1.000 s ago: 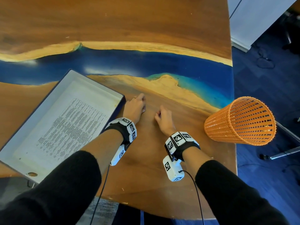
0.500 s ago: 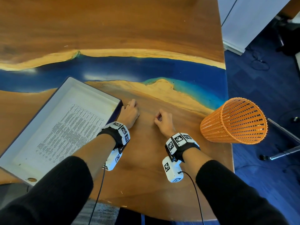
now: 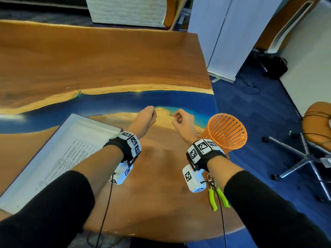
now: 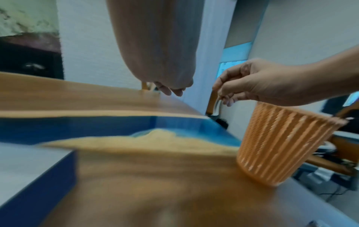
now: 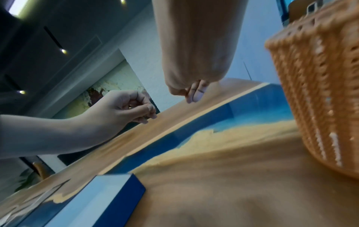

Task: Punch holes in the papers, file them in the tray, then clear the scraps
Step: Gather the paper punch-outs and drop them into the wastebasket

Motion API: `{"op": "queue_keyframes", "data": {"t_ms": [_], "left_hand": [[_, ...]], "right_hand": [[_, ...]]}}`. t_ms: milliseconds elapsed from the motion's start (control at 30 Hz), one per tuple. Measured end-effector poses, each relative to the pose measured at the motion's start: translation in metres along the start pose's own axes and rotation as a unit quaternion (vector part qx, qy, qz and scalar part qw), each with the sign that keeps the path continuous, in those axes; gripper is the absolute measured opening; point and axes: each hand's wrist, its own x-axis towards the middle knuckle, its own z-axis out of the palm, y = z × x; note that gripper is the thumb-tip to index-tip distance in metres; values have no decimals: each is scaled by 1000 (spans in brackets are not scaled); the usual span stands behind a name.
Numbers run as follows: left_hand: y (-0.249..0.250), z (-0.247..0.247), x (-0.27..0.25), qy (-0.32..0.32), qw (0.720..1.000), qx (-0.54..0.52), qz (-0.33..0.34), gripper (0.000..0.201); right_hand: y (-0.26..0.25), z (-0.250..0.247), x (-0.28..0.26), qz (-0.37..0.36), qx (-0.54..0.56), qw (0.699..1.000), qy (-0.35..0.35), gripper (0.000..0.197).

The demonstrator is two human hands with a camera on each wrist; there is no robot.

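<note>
Two hands, left (image 3: 146,118) and right (image 3: 182,120), now lifted off the bench (image 3: 161,176), each grip pinched narrow on scraps too small to confirm, near bin (image 3: 226,133); papers (image 3: 71,154) filed in tray (image 3: 53,140).

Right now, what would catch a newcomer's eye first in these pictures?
Both hands, left and right, raised with fingers curled above the wooden table with its blue band. Right of them stands an orange mesh basket; to the left, a tray holds printed paper.
</note>
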Motion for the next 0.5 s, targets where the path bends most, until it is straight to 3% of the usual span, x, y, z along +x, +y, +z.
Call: {"op": "queue_keyframes", "data": {"t_ms": [100,233,333,500], "left_hand": [[47,3,14,3,998,-13,58,9],[117,28,27,-40,987,-29,152,6],[153,54,31,-65,980,-18,188,13],[189,81,27,-68,979,8,191,22]], "right_hand": [[-11,-48,0,-6,6,997,79,11],[6,-121,-13,14,-23,989,143,11],[29,-164,-30,44,-85,988,119,11],[50,-198,-50,97,-134,981,100,20]]}}
